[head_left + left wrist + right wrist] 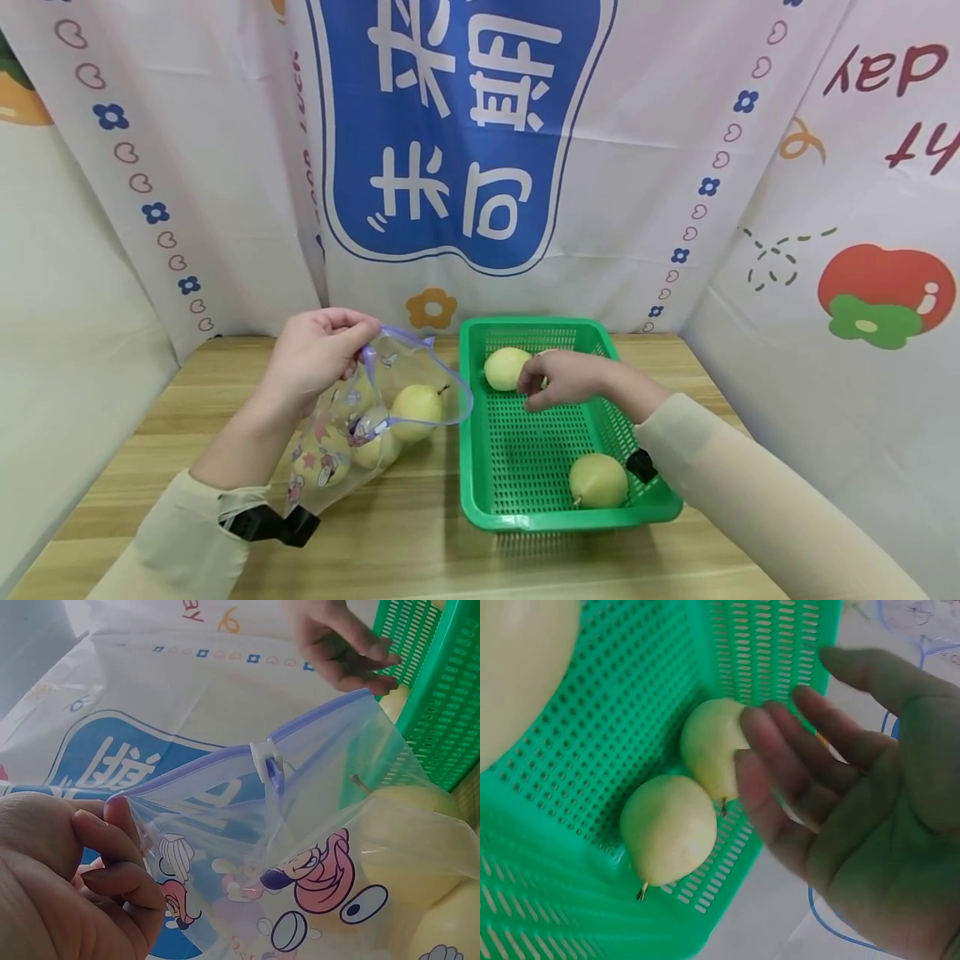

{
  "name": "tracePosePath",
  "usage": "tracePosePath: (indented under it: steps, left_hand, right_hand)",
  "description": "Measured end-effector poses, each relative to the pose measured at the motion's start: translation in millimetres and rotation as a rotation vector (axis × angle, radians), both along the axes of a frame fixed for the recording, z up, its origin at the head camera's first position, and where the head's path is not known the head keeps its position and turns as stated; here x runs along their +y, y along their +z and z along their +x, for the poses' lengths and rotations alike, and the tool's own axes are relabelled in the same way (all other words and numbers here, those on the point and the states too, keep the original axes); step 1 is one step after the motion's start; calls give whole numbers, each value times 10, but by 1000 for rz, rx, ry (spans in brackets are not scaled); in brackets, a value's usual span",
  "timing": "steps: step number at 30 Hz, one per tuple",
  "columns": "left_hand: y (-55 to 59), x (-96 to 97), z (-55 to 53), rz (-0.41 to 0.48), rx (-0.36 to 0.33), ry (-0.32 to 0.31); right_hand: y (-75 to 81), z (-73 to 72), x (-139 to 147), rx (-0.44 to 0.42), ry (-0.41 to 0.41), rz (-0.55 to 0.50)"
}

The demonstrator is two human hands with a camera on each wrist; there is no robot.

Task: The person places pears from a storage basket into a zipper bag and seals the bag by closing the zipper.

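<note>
My left hand [315,354] pinches the purple zip edge of a clear cartoon-printed zip bag [225,847] by a corner, and the mouth gapes toward the basket. Inside the bag lie several pale yellow pears, one pear [417,406] near the mouth with its stem up. Over the far part of the green basket [468,450] hovers my right hand [562,377], fingers loosely bent and holding nothing. Two pears sit together at the basket's far end; one pear [669,829] is beside the other pear [711,746]. A third pear [598,481] rests in the near right corner.
Bag and basket stand side by side on a wood-grain table [420,542]. A printed white cloth [630,167] hangs behind and at both sides. The basket's raised perforated walls surround the pears. Each wrist carries a small black device.
</note>
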State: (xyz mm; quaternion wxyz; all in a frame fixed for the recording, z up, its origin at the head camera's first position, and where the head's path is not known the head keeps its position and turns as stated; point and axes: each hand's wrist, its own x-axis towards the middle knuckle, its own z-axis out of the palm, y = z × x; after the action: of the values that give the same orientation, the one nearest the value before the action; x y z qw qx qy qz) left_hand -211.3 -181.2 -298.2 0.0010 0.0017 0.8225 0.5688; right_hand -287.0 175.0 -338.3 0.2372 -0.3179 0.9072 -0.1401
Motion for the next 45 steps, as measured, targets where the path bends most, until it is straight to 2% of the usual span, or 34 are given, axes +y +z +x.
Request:
tracePosePath:
  steps: [8, 13, 16, 19, 23, 27, 30, 34, 37, 45]
  left_hand:
    - [19, 18, 0, 7, 3, -8]
    - [21, 31, -4, 12, 3, -11]
    - [25, 36, -7, 8, 2, -12]
    - [27, 39, -8, 9, 5, -15]
    - [24, 42, -8, 18, 5, -19]
    - [26, 44, -9, 21, 2, -18]
    - [28, 44, -7, 19, 3, -18]
    - [25, 43, -5, 23, 2, -23]
    - [22, 39, -3, 24, -4, -21]
    - [11, 34, 8, 32, -9, -15]
  right_hand:
    - [-100, 116, 105, -280, -133, 269]
    - [-139, 184, 167, -419, -126, 400]
    - [-158, 204, 202, -462, -100, 484]
    - [-182, 218, 214, -458, -78, 553]
    - [-225, 226, 224, -445, -82, 567]
    - [-260, 210, 225, -386, -106, 454]
    - [-244, 165, 198, -279, -117, 315]
    - [-136, 76, 115, -108, -82, 155]
    - [-27, 27, 31, -18, -55, 34]
    - [227, 55, -315, 12, -56, -335]
